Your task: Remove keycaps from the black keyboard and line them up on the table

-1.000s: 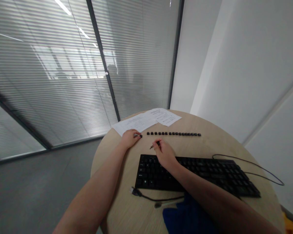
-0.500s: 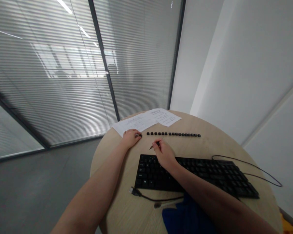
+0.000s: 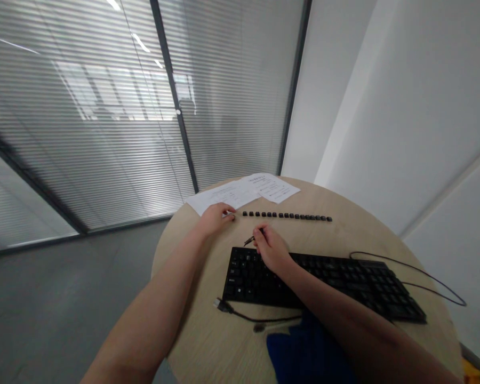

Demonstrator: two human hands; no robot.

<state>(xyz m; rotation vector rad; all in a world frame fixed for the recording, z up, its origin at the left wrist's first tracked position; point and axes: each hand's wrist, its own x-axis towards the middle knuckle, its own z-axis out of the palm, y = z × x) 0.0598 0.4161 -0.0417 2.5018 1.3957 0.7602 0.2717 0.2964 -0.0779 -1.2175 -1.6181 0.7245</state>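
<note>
My left hand [image 3: 215,217] rests at the left end of a row of small black keycaps [image 3: 292,216], its thumb and index finger apart. A dark keycap [image 3: 233,216] lies at its fingertips, partly covered. In my right hand [image 3: 271,246], closed, is a keycap puller [image 3: 248,241], a small dark tool whose thin prongs point left and down. This hand hovers over the upper left edge of the black keyboard [image 3: 256,296]. My right forearm hides part of the keys.
All this lies on a round wooden table [image 3: 208,330]. Printed paper sheets [image 3: 278,190] lie at the back. A USB plug [image 3: 223,305] and cable sit before the keyboard, near a small brush [image 3: 259,328] and blue cloth [image 3: 300,354]. Another cable loop [image 3: 436,277] runs right.
My left thumb and index finger have spread apart at the keycap. My right hand has shifted slightly, still gripping the puller. The whole view has moved a little.
</note>
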